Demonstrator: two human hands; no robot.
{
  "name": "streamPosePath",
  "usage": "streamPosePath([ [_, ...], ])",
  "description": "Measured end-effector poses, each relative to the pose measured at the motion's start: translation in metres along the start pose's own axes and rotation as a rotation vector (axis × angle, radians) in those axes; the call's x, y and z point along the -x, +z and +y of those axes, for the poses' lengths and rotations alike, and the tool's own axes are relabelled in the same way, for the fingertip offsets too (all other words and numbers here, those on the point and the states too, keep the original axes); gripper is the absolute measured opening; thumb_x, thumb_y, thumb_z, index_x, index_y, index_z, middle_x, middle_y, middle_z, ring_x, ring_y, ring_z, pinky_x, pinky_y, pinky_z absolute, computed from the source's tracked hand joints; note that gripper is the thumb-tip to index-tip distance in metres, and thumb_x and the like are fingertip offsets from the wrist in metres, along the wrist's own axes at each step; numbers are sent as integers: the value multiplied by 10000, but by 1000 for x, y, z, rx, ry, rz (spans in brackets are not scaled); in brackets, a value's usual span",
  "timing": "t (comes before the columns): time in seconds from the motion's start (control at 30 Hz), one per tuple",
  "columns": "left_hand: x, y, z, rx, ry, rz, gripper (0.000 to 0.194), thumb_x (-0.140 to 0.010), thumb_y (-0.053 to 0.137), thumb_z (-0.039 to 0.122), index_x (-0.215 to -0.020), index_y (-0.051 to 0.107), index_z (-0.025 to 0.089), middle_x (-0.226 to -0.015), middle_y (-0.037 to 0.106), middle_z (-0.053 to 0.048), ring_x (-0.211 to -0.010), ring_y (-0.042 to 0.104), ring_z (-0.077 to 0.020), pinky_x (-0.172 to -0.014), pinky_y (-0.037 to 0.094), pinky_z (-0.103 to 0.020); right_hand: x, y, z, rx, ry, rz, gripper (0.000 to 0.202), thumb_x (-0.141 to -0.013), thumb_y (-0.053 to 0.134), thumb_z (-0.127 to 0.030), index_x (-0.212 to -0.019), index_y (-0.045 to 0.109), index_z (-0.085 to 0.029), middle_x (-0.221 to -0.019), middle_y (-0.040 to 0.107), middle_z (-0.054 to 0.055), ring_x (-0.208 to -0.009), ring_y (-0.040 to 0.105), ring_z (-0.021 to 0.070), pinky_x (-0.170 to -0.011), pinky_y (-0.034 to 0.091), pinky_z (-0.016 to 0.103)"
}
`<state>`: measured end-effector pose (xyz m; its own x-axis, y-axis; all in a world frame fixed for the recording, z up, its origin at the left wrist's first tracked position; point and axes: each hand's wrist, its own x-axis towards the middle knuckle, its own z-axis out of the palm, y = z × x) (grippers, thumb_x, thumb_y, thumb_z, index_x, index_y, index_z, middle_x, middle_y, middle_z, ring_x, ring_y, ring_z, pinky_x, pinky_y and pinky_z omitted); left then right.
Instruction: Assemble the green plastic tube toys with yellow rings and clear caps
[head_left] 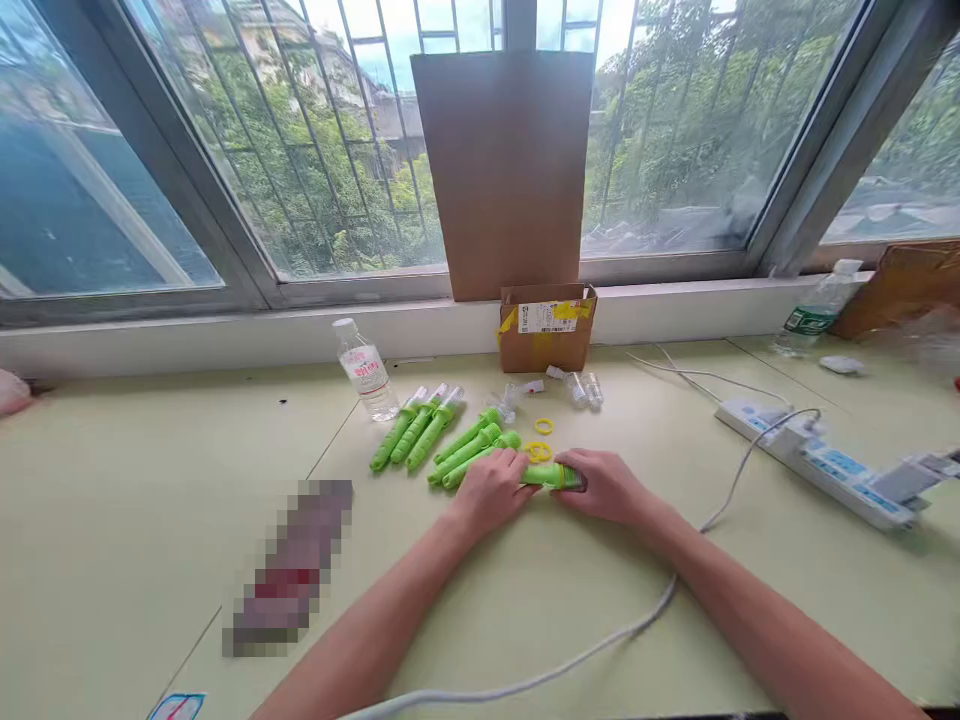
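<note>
The left hand (493, 488) is gripping a green tube (541, 475), the right hand (604, 486) its ribbed end. Yellow rings (538, 452) are lying just beyond on the desk (577, 590).

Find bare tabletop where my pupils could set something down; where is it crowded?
Bare tabletop lies left of the blurred object, and between the right hand and power strip, bordered by cable. Crowded: beyond the left hand, with green tubes, yellow rings and clear caps.
</note>
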<state>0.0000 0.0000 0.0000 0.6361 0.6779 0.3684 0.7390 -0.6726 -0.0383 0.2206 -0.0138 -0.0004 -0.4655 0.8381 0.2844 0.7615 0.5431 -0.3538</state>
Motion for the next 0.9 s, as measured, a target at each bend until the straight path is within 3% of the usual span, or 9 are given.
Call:
streamPosePath([
  [0.2,0,-3,-2,36,-32,-13,319,-857,509,461,-973,555,168,-870,623,-62,-823,594,-222,-666,446,-315,-2,-2,-1,43,12,-1,300,-772,608,-386,-1033,611,-238,-890,679,23,-755,629,185,-659,406,259],
  [0.33,1,-8,-2,66,-16,-44,356,-894,420,489,-961,556,168,-834,615,-63,-779,586,-216,-639,423,-311,-2,-4,-2,70,8,9,297,-773,613,-385,-1035,611,-244,-890,676,25,-751,626,182,-655,398,255],
  [0.57,-1,-11,-2,104,42,-50,282,-920,410,403,-918,557,163,-845,611,-59,-773,569,-196,-627,395,-294,-1,-3,-2,100,10,8,311,-752,633,-363,-1035,611,-236,-893,674,25,-747,624,177,-647,395,250],
  [0.9,-2,-5,-2,24,101,82,190,-911,463,349,-847,508,176,-831,573,-45,-758,544,-188,-610,380,-293,-1,-4,-3,59,14,36,251,-756,620,-349,-975,608,-226,-868,673,24,-715,616,169,-633,396,248],
])
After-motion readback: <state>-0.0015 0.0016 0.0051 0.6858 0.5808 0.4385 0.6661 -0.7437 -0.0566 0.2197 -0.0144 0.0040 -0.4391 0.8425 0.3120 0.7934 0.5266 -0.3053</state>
